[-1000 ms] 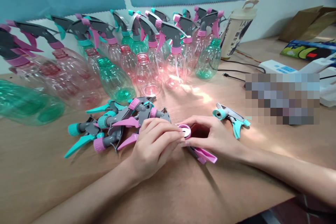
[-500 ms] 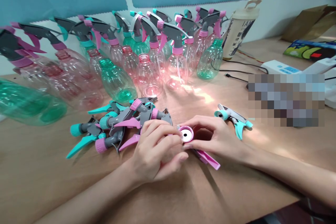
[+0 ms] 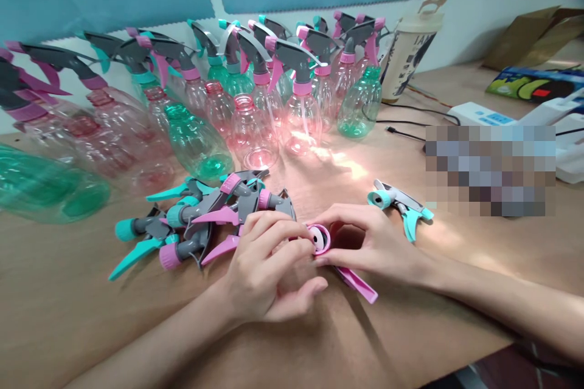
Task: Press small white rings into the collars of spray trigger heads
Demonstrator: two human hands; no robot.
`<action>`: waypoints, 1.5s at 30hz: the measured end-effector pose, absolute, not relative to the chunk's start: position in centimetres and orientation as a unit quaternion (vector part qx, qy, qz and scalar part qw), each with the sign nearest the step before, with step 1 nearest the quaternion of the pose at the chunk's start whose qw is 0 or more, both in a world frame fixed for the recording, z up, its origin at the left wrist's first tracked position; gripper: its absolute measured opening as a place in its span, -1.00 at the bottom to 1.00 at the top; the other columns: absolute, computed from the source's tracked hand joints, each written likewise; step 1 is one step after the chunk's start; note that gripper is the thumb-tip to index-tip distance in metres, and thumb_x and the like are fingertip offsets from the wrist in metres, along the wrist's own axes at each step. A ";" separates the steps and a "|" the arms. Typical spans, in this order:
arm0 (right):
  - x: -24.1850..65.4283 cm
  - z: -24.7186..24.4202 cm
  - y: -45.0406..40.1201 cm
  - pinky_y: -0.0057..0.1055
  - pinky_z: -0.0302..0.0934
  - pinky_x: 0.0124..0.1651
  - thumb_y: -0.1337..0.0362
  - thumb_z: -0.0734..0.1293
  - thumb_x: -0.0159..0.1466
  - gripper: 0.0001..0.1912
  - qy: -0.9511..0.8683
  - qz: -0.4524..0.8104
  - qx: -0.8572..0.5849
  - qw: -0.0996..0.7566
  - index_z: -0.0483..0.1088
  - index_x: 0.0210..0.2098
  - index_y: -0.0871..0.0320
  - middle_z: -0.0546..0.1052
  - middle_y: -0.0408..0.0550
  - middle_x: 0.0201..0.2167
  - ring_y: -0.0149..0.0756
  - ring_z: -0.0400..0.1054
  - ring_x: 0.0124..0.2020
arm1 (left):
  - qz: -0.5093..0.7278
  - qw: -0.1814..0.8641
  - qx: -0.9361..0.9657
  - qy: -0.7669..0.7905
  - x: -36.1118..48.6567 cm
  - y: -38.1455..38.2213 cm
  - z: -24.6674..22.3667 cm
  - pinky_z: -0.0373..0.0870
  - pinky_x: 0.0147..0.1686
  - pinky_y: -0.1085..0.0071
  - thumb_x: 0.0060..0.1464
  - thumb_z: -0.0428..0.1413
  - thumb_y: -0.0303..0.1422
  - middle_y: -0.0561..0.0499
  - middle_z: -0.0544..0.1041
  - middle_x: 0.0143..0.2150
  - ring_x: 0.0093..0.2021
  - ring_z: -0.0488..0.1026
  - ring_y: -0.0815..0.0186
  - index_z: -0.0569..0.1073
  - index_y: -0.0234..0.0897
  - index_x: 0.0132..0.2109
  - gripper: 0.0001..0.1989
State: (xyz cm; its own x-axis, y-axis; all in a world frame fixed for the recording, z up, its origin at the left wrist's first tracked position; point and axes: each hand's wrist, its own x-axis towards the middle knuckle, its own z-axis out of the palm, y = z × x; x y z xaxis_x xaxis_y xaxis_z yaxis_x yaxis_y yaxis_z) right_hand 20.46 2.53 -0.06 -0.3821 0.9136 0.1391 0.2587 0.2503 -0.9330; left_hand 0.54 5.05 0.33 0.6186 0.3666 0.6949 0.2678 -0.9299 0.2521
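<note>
Between both hands is a pink spray head (image 3: 358, 284), its round collar facing up with a white disc (image 3: 316, 239) inside, now tilted in the ring. My right hand (image 3: 371, 243) pinches the collar between thumb and fingers. The fingertips of my left hand (image 3: 269, 267) touch the collar's left edge and disc, with the thumb held apart below. A pile of pink, teal and grey spray heads (image 3: 187, 248) lies left of my left hand. One teal spray head (image 3: 381, 198) lies alone behind my right hand.
Clear pink bottles (image 3: 255, 134) and green bottles (image 3: 194, 140), many with spray heads on, stand along the back. A green bottle (image 3: 50, 185) lies at far left. A tumbler (image 3: 408, 51), cables and a white power strip (image 3: 483, 114) are at right.
The white disc has gone from flat to tilted inside the pink collar, showing a dark gap at its right. The whole view has shifted slightly; both hands keep nearly the same pose.
</note>
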 end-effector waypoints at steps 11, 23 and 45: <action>20.6 0.1 2.6 -0.41 0.37 -0.31 0.31 0.44 0.09 -0.71 -0.708 0.443 -0.412 0.365 0.46 -0.17 0.17 0.55 -0.08 -0.29 -0.34 0.44 -0.32 | 0.404 0.061 0.897 0.170 0.7 5.1 0.4 0.24 -0.30 0.25 0.03 0.08 -0.30 -0.07 0.53 -0.33 -0.31 0.39 0.22 0.44 -0.33 -0.25 -0.81; 21.3 0.0 3.2 -0.48 0.33 -0.39 0.34 0.41 0.13 -0.70 -0.783 0.300 -0.376 0.394 0.45 -0.12 0.21 0.51 -0.06 -0.32 -0.38 0.38 -0.34 | 0.376 0.041 0.910 0.172 0.6 5.0 0.2 0.23 -0.26 0.24 0.00 0.12 -0.33 -0.11 0.52 -0.22 -0.22 0.38 0.18 0.45 -0.33 -0.18 -0.78; 21.1 0.2 2.7 -0.48 0.23 -0.48 0.31 0.40 0.15 -0.68 -0.794 0.283 -0.365 0.396 0.44 -0.08 0.18 0.47 -0.06 -0.36 -0.41 0.31 -0.45 | 0.413 0.007 0.884 0.218 1.1 4.2 -0.1 0.25 -0.24 0.29 0.02 0.14 -0.42 -0.03 0.50 -0.25 -0.23 0.35 0.24 0.47 -0.28 -0.20 -0.85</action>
